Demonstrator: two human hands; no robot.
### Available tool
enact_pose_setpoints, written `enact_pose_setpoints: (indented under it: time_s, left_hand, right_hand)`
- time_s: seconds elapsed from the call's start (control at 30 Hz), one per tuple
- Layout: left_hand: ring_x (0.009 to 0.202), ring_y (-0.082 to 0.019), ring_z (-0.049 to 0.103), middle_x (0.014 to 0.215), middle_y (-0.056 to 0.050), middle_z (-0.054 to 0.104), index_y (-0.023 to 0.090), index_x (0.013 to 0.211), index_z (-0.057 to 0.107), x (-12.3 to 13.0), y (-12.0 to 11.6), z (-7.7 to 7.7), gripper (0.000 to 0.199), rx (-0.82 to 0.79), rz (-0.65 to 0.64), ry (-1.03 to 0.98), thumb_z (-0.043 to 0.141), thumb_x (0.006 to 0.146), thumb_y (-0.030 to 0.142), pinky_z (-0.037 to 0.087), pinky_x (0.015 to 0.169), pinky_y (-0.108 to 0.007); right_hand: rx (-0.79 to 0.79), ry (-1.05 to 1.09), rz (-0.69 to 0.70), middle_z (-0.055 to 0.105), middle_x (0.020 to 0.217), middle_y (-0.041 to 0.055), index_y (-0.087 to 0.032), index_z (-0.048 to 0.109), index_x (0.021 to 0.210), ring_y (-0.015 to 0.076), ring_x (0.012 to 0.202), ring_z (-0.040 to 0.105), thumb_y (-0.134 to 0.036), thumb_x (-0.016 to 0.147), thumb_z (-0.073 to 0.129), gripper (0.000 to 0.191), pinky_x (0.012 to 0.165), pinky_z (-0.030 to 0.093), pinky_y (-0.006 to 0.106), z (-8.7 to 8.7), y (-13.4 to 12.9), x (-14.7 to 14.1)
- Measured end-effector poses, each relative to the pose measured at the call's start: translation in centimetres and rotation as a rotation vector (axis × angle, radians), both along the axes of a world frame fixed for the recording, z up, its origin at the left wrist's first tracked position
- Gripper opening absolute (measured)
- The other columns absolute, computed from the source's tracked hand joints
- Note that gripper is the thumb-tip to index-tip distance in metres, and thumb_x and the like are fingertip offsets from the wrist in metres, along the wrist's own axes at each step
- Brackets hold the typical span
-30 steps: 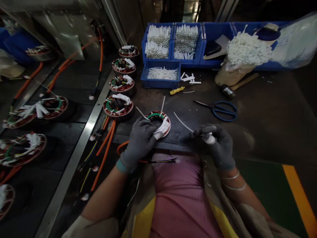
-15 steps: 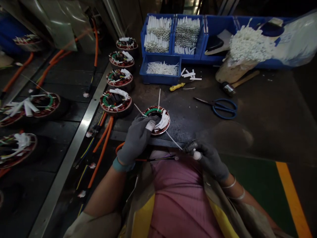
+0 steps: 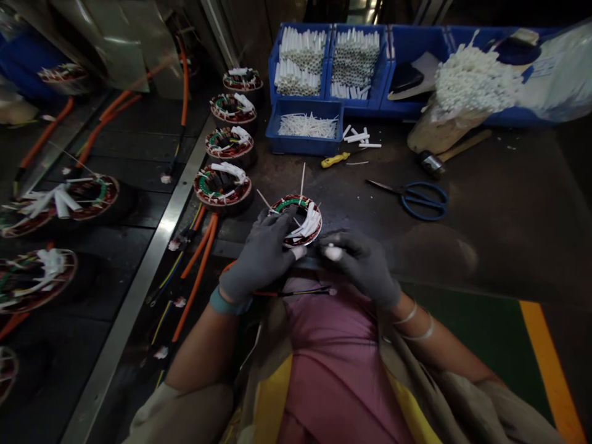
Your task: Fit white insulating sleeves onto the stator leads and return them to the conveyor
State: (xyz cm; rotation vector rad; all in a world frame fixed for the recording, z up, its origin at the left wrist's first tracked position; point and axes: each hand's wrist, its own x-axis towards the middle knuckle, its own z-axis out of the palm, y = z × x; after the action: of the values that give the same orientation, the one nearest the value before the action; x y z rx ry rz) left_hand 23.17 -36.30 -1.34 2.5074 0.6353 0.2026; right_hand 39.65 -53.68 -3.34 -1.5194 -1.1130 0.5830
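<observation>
A motor stator (image 3: 318, 223), a ring of copper windings with a green inner band and white sleeves on its right side, lies at the bench's near edge. Over its left side rests my left hand (image 3: 268, 246), in a grey glove, gripping it with the white-tipped thumb at the near rim. Thin white ties (image 3: 303, 179) stick up from the far side of the ring. Just right of the stator is my right hand (image 3: 363, 262), also gloved, its fingers closed near the rim. Whatever is between those fingertips is too small to make out.
Finished-looking stators (image 3: 222, 185) line the left, with orange cables (image 3: 197, 271) hanging down. Blue bins (image 3: 305, 145) of white sleeves and ties stand behind. Scissors (image 3: 423, 200), a yellow-handled tool (image 3: 335, 160) and a hammer (image 3: 432, 163) lie on the bench.
My right hand has moved left and up, close to the stator's rim; the tie stretched towards it no longer shows. My left thumb has shifted to the near rim.
</observation>
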Motion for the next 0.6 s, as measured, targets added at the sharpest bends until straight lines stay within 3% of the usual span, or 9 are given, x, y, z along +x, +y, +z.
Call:
enact_pose_setpoints:
  time_s: [0.07,0.13,0.23,0.33,0.5,0.6]
  left_hand:
    - [0.148,-0.036,0.049,0.157,-0.017,0.055,0.015,0.165,0.035,-0.1,-0.1,-0.2,0.094,-0.002,0.038,0.004,0.075,0.082,0.033,0.030,0.128,-0.056]
    - [0.149,-0.035,0.048,0.159,-0.016,0.054,0.015,0.166,0.033,-0.1,-0.4,-0.4,0.097,-0.013,0.100,-0.040,0.076,0.080,0.031,0.035,0.126,-0.053]
    - [0.139,-0.032,0.058,0.147,-0.011,0.066,0.019,0.157,0.049,0.3,-1.2,-0.2,0.076,-0.009,0.162,-0.072,0.073,0.087,0.035,0.036,0.126,-0.051]
    - [0.131,-0.031,0.063,0.134,-0.009,0.074,0.023,0.140,0.065,1.1,-1.8,0.2,0.048,0.039,0.165,-0.009,0.067,0.094,0.038,0.027,0.129,-0.054]
    - [0.135,-0.034,0.060,0.141,-0.014,0.069,0.015,0.149,0.058,1.5,-1.9,0.6,0.063,0.038,0.183,0.047,0.071,0.091,0.035,0.027,0.129,-0.055]
    - [0.133,-0.030,0.062,0.141,-0.010,0.071,0.019,0.144,0.064,1.3,-1.8,0.7,0.055,-0.022,0.212,-0.039,0.070,0.093,0.035,0.034,0.127,-0.049]
  right_hand:
    - [0.028,-0.068,-0.041,0.081,0.105,0.0024,-0.030,0.080,0.102,0.0233,0.098,0.075,-0.033,0.098,0.069,0.013,0.088,0.058,0.038,-0.3,1.3,-0.5]
    - [0.057,-0.095,-0.139,0.081,0.104,0.0027,-0.029,0.079,0.101,0.0238,0.097,0.074,-0.035,0.097,0.069,0.012,0.087,0.058,0.039,-0.5,1.9,-0.8]
    - [0.081,-0.128,-0.221,0.080,0.102,0.0026,-0.029,0.078,0.099,0.0241,0.094,0.074,-0.037,0.095,0.071,0.011,0.085,0.059,0.039,-0.5,1.9,-0.7]
    - [0.081,-0.141,-0.218,0.080,0.100,0.0027,-0.030,0.078,0.097,0.0240,0.092,0.074,-0.037,0.096,0.070,0.010,0.083,0.059,0.038,-0.5,1.4,-0.6]
    - [0.040,-0.111,-0.126,0.080,0.094,0.0021,-0.029,0.078,0.095,0.0228,0.085,0.074,-0.035,0.096,0.071,0.009,0.078,0.059,0.037,-1.7,0.9,-0.9]
    - [0.060,-0.115,-0.128,0.081,0.097,0.0019,-0.029,0.078,0.099,0.0224,0.088,0.075,-0.033,0.098,0.070,0.009,0.081,0.059,0.037,-1.9,1.1,-1.1]
